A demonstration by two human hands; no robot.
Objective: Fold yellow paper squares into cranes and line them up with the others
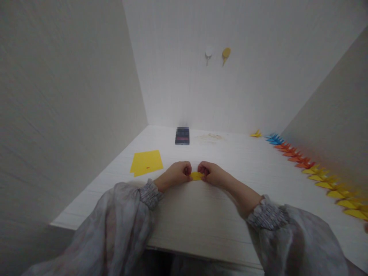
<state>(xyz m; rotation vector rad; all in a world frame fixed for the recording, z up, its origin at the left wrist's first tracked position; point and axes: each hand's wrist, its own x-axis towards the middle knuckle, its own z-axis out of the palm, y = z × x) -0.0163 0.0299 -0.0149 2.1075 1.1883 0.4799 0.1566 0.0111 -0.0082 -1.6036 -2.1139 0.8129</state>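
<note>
Between my two hands is a small folded piece of yellow paper (pixel 196 176), close to the tabletop. My left hand (pixel 181 171) pinches its left end, fingers curled and thumb toward me. The right end is pinched the same way by my right hand (pixel 209 171). Parts of the paper under the fingertips are hidden. To the left of my left hand lie flat yellow paper sheets (pixel 147 161), slightly fanned, with a small reddish mark on top.
A row of folded paper cranes runs down the table's right side, with blue (pixel 274 138), orange-red (pixel 296 156) and yellow (pixel 330 184) ones. One yellow crane (pixel 255 133) sits apart near the back wall. A dark blurred box (pixel 182 136) stands at the back. Two hooks (pixel 226 53) are on the wall.
</note>
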